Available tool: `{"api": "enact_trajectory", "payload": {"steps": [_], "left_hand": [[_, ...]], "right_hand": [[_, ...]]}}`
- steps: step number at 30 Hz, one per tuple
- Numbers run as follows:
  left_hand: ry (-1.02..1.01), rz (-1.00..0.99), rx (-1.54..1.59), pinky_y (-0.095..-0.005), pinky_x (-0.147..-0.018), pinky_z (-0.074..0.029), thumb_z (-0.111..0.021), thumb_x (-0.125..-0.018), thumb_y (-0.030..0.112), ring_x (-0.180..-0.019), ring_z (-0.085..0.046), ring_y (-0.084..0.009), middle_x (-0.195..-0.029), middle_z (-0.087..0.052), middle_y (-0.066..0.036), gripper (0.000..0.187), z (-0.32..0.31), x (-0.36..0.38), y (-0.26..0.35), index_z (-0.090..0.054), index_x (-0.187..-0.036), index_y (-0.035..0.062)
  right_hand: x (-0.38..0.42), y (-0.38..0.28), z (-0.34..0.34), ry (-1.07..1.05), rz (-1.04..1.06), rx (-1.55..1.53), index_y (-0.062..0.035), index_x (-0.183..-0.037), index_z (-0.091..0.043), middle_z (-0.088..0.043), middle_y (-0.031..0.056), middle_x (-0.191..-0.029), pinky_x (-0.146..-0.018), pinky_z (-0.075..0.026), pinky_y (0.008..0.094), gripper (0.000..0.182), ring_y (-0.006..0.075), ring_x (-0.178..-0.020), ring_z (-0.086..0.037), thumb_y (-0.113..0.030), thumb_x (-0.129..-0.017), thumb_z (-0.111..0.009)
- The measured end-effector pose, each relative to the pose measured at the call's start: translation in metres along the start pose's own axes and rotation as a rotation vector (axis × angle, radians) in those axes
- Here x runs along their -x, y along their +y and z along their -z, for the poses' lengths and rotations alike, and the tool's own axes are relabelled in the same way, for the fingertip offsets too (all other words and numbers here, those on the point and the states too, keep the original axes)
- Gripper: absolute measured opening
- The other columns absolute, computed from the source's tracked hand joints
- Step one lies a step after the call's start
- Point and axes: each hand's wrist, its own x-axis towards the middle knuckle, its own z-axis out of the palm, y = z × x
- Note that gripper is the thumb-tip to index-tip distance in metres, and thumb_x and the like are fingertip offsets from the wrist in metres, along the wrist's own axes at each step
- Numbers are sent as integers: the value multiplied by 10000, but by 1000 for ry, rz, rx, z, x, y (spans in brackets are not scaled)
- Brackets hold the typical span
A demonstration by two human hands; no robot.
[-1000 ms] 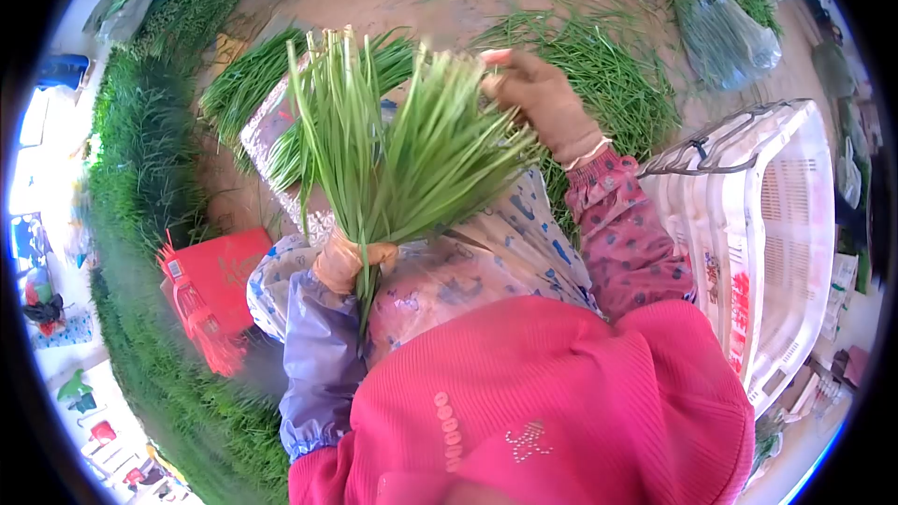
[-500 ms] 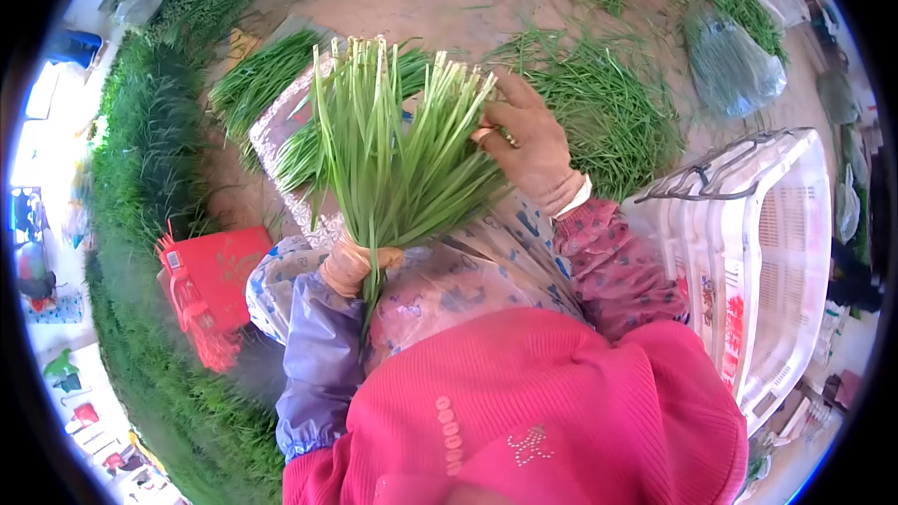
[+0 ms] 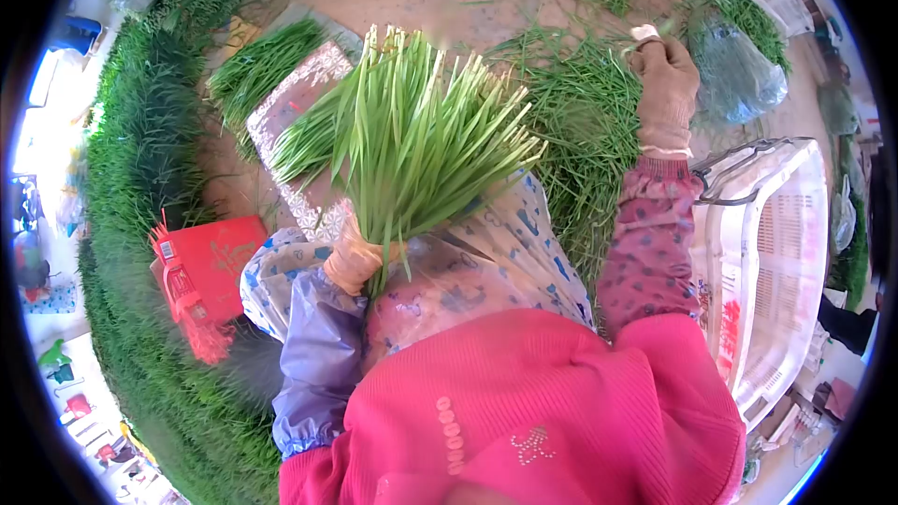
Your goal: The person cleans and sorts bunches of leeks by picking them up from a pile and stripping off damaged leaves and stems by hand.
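Lettering: on the red packet, gold figures are printed and a small barcode label is attached; neither can be read. Red marks are borne by the white crate, too blurred to be deciphered. On the pink top, a motif of pale studs and a column of small rings are shown.

Principal item: one bundle of green stalks, held over the lap. Slender, flat, bright green; spread in a fan, pale ends uppermost, narrowed toward the grip.

Left hand: gloved in tan; fingers closed around the narrow lower part of the bundle.

Right hand: gloved in brown, held well apart from the bundle, between the loose heap of stalks and the clear plastic bag. Fingers bent inward; whether anything is pinched cannot be told.

Also listed: patterned board, partly covered by stalks.
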Motion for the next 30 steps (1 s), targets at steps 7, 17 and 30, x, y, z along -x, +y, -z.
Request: {"api": "enact_trajectory", "payload": {"steps": [7, 17, 30], "left_hand": [[-52, 218, 271, -418, -858, -491, -645, -778, 95, -963, -621, -341, -1056, -665, -125, 329, 9, -13, 16, -652, -1102, 38], [-22, -59, 1, -409, -853, -502, -658, -772, 68, -982, -630, -327, -1070, -664, -132, 316, 9, -5, 6, -653, -1085, 33], [-179, 398, 384, -445, -945, -480, -633, -782, 71, -1122, -580, -373, -1236, -616, -146, 415, 14, -6, 16, -641, -1196, 54]], "right_hand": [[72, -27, -44, -526, 704, 616, -39, -999, -686, -526, 166, -1284, -997, -411, 450, 444, 322, -1267, -430, -398, -749, -766], [82, 12, -58, -810, 286, 462, -5, -936, -630, -522, 209, -1257, -946, -435, 446, 434, 389, -1183, -492, -346, -706, -767], [31, 83, -28, -410, 328, 735, -18, -900, -659, -665, 217, -872, -772, -517, 458, 225, 400, -871, -639, -229, -877, -585]]}}
